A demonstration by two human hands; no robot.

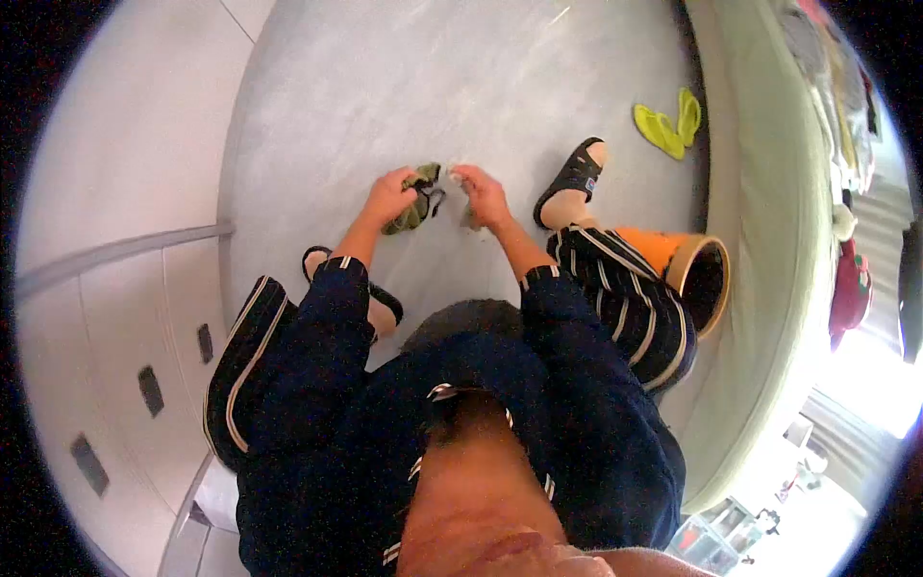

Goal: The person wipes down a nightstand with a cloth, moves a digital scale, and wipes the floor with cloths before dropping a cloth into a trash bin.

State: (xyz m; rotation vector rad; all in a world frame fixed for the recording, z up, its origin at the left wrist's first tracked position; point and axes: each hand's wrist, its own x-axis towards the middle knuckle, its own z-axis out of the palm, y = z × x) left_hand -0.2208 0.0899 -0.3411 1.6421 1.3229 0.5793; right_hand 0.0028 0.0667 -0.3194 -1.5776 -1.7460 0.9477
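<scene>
My left hand [388, 197] is closed on a crumpled olive-green cloth item [409, 221] with a dark strap or loop hanging from its right side. I cannot make out what kind of item it is. A short gap to the right, my right hand [484, 197] has its thumb and fingers pinched together at a small pale thing [456, 177], too small to name. Below that hand a greyish patch [469, 217] shows, blurred against the floor. Both hands are in front of me over the grey floor [385, 96], between my feet.
An orange bin [685, 258] lies or tilts beside my right knee. Yellow-green flip-flops [660, 131] rest near the bed [760, 240], which has a pale green cover. White cabinets [115, 317] with dark handles line the left. I wear black sandals [575, 178].
</scene>
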